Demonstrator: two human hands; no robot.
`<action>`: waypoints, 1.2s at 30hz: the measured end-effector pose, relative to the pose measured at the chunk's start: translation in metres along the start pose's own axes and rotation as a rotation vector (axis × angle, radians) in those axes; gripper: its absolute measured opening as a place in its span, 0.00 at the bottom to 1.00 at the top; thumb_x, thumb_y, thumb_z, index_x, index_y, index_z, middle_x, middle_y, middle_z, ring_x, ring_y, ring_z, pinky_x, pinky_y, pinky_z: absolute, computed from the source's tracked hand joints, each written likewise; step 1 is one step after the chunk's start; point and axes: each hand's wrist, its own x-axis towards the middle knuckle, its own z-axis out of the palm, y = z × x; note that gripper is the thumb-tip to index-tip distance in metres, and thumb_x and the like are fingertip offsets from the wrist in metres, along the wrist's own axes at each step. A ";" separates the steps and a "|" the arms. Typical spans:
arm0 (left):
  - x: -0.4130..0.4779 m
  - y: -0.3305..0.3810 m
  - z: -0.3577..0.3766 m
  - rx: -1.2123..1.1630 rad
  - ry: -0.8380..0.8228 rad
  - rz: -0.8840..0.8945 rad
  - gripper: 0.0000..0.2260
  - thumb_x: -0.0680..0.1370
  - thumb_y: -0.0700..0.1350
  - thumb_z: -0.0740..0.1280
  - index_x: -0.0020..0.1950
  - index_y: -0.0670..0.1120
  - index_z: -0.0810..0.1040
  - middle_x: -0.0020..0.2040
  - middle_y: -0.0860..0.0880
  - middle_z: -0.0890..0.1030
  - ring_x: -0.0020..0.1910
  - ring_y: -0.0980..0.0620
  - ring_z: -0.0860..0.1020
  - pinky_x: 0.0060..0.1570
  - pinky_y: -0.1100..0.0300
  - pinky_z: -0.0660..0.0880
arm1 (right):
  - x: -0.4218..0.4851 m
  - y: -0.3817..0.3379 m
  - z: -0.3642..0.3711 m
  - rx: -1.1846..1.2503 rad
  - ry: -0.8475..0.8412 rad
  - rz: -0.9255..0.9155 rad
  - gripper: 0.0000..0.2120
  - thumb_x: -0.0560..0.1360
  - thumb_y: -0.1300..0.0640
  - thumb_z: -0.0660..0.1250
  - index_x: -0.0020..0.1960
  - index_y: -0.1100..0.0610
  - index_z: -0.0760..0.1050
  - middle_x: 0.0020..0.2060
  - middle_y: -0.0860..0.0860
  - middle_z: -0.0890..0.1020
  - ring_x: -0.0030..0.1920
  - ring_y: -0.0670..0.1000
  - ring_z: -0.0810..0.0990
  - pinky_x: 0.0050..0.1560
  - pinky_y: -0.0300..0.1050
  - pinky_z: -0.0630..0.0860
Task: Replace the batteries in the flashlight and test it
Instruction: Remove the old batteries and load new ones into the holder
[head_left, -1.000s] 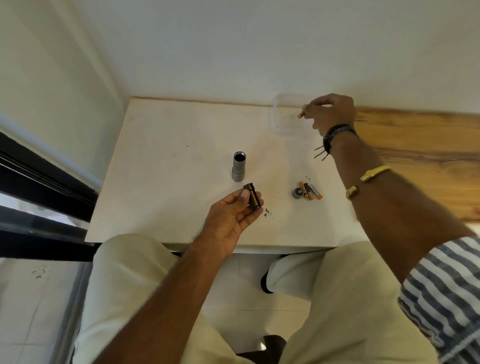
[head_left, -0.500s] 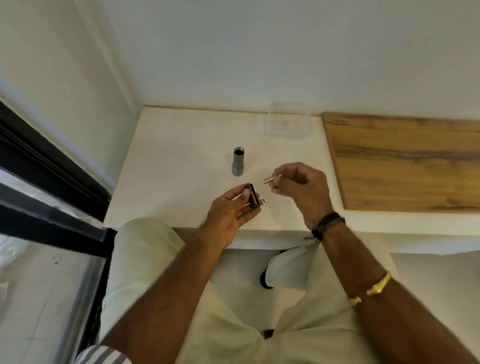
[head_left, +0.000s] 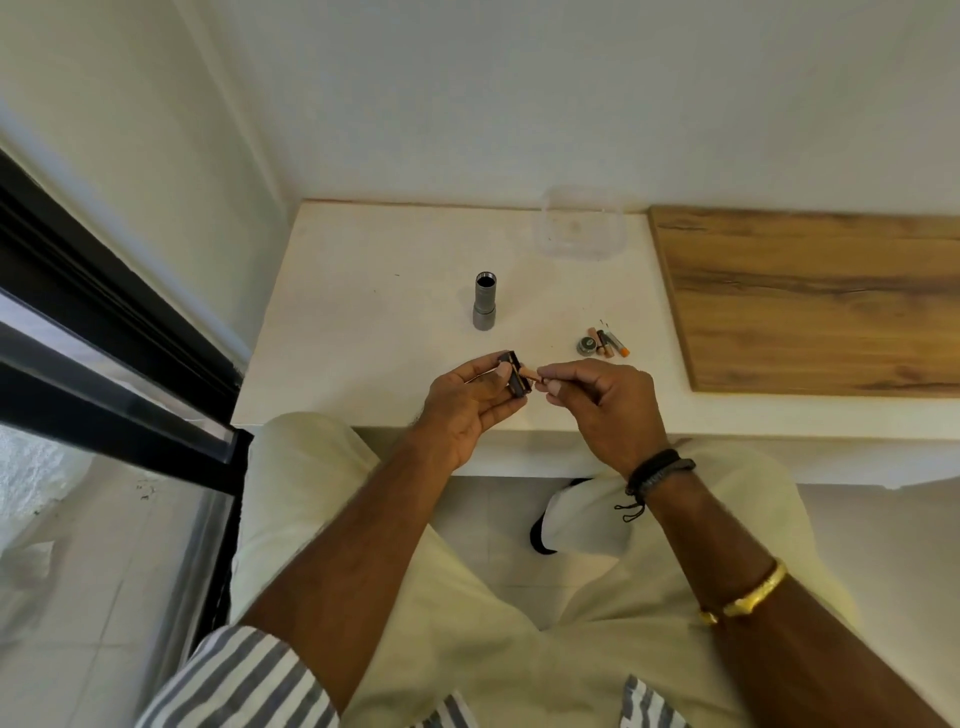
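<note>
The grey flashlight body (head_left: 485, 301) stands upright on the white table (head_left: 374, 322), its open end up. My left hand (head_left: 467, 405) holds a small black battery holder (head_left: 517, 378) over the table's near edge. My right hand (head_left: 602, 405) pinches a copper-coloured battery (head_left: 534, 378) whose tip touches the holder. To the right lie the round tail cap (head_left: 587, 344) and a few loose batteries (head_left: 608, 344), one with an orange end.
A clear plastic container (head_left: 579, 223) sits at the back of the table by the wall. A wooden board (head_left: 810, 296) covers the surface to the right. A black window frame (head_left: 104, 332) runs along the left. My knees are under the table edge.
My right hand came back from the clear container with a battery and brought it up against the holder in my left hand. The left hand stayed put.
</note>
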 end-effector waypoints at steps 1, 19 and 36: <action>0.000 0.000 0.000 0.003 -0.002 0.004 0.09 0.77 0.37 0.70 0.57 0.40 0.80 0.53 0.39 0.85 0.53 0.41 0.84 0.49 0.50 0.82 | 0.000 0.000 0.000 -0.052 0.004 -0.049 0.09 0.78 0.66 0.70 0.56 0.60 0.85 0.47 0.53 0.87 0.47 0.49 0.87 0.51 0.46 0.85; -0.004 -0.007 0.008 0.005 -0.043 -0.007 0.08 0.77 0.37 0.70 0.55 0.38 0.81 0.48 0.40 0.86 0.48 0.43 0.86 0.42 0.55 0.83 | -0.003 -0.012 0.007 -0.254 0.105 -0.207 0.07 0.75 0.66 0.74 0.52 0.59 0.86 0.45 0.52 0.88 0.45 0.47 0.84 0.50 0.28 0.76; -0.005 -0.015 0.012 0.024 0.007 -0.013 0.10 0.77 0.38 0.70 0.57 0.38 0.80 0.49 0.39 0.86 0.48 0.43 0.85 0.41 0.56 0.83 | 0.011 0.000 0.010 -0.119 -0.056 0.011 0.07 0.78 0.64 0.70 0.52 0.59 0.86 0.46 0.52 0.82 0.45 0.51 0.81 0.49 0.52 0.82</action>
